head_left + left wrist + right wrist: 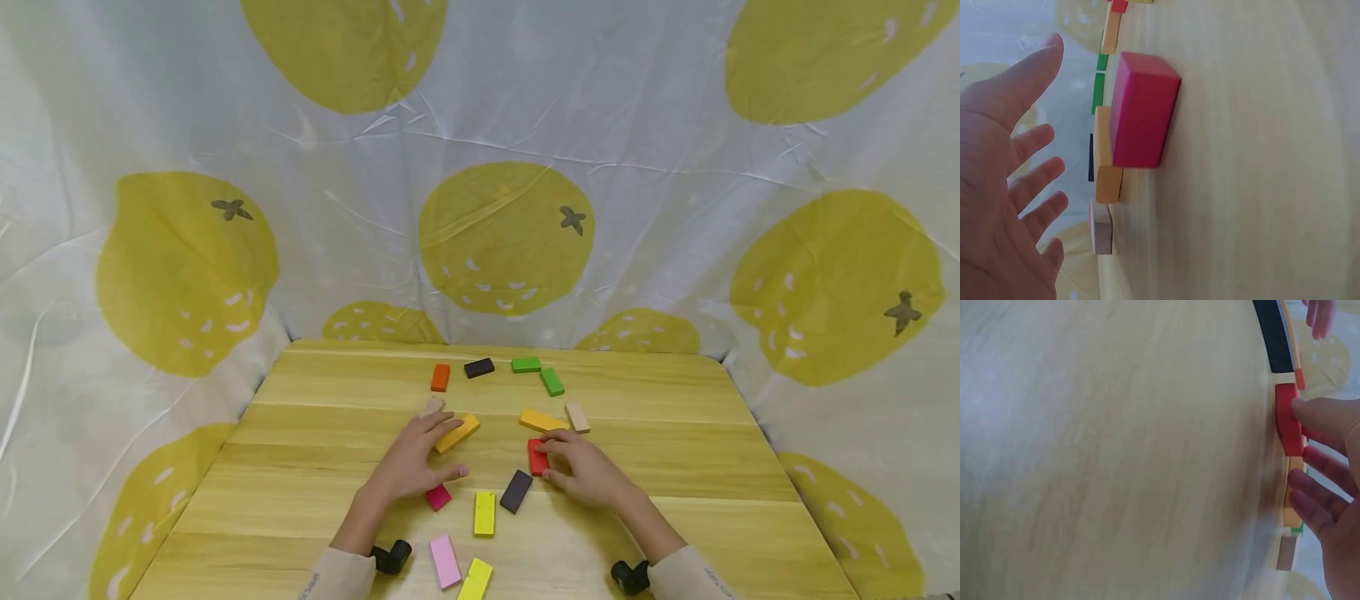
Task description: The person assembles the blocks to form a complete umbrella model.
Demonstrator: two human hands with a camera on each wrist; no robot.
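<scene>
In the head view my left hand (411,454) is spread above the table, nearest a golden-orange block (459,433) and a magenta block (438,497) below its palm. Its fingers are loosely extended and hold nothing; the left wrist view shows a gap between the hand and the magenta block (1144,112). A pale wooden block (432,407) shows partly past the fingertips. My right hand (588,471) pinches a red block (537,458) between thumb and forefinger, low at the tabletop. Its other fingers are near another golden-orange block (542,420).
Blocks lie in a loose curve on the wooden table (315,467): orange-red (440,377), dark (479,367), green (526,365), another green (552,382), pale wood (577,417), dark grey (516,492), yellow (484,513), pink (445,562). A lemon-print curtain (660,208) surrounds the table.
</scene>
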